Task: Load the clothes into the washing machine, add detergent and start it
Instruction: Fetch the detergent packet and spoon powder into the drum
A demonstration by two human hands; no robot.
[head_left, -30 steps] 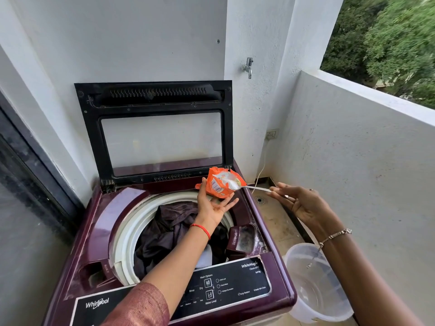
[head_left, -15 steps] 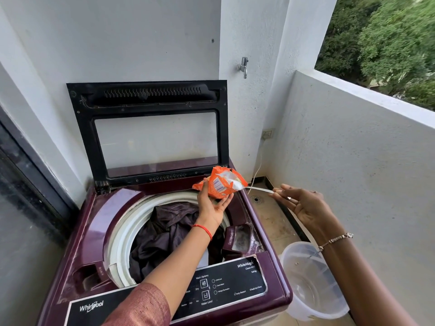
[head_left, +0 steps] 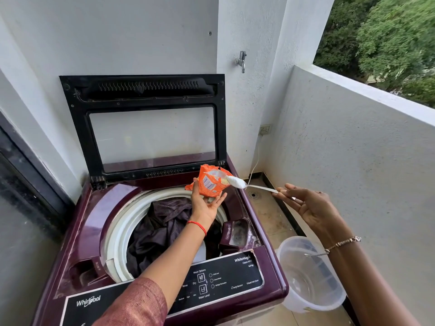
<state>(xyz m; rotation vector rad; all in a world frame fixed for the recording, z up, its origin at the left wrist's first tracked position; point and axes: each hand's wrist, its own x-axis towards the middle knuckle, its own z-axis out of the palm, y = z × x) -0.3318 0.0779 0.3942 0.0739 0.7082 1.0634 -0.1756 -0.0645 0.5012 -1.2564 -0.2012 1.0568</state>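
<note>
Detergent step: my left hand (head_left: pixel 205 203) gripped the orange detergent packet (head_left: pixel 210 182) over the washing machine's (head_left: pixel 270 255) back right corner, clothes (head_left: pixel 160 229) already in the drum. Right hand (head_left: pixel 306 203) pinched the spoon (head_left: pixel 256 187), heaped with powder, just clear of the packet mouth. Next, likely a level carry to the drum or dispenser tray (head_left: pixel 237 234) without spilling.

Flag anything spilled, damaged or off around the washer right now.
Detergent tray at the tub's right rim is crusted with whitish residue. The heaped spoon hangs over the washer's right edge, not the drum, so powder could drop. No spill visible.
</note>
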